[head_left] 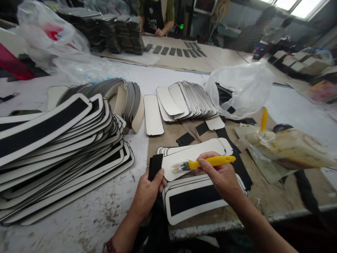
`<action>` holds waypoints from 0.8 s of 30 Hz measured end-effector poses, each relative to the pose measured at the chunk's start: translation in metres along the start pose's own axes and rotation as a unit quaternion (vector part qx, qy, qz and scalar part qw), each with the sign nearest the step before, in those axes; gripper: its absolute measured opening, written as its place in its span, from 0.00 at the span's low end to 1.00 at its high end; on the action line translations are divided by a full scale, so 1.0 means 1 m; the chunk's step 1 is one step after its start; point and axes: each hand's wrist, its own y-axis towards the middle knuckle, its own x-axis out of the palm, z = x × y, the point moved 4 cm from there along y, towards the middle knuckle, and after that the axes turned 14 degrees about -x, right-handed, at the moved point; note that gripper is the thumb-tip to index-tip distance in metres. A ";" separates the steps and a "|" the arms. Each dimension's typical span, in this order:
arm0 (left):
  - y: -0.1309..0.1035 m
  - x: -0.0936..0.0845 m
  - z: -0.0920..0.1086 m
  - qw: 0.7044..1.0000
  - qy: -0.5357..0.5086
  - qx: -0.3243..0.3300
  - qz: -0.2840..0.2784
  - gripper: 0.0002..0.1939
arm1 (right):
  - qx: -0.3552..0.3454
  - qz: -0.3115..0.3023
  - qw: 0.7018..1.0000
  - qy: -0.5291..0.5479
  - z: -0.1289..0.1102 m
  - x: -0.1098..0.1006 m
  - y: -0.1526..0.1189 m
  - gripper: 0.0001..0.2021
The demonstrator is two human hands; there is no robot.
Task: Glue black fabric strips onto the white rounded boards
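Note:
In my right hand [221, 175] is a yellow-handled brush [217, 161], its bristles on a long cream strip [195, 154] with rounded ends. My left hand [150, 189] pinches black pieces [156, 165] at the strip's left end, thumb on top. More cream strips lie beneath and behind that one. Nearer me is a small stack of cream strips, the top one bearing a black panel [195, 200]. A tall pile of similar black-panelled strips [52, 140] stands at the left.
Cream pieces [189, 102] stand in a row behind the hands, beside a clear plastic bag [242, 88]. A glue-stained bag [297, 147] with a yellow handle [264, 119] lies right. Across the table, a person [155, 17] faces dark pieces [172, 51].

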 end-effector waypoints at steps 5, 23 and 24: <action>0.000 0.001 0.000 1.000 0.024 -0.001 0.009 0.22 | -0.045 0.023 0.994 -0.102 -0.003 -0.026 0.005 0.08; -0.001 -0.003 -0.002 0.999 0.026 -0.017 0.029 0.22 | -0.154 0.008 0.954 -0.256 -0.002 -0.051 0.012 0.06; -0.001 -0.004 -0.002 0.999 0.028 -0.018 0.031 0.22 | -0.169 0.009 0.945 -0.281 -0.003 -0.058 0.014 0.06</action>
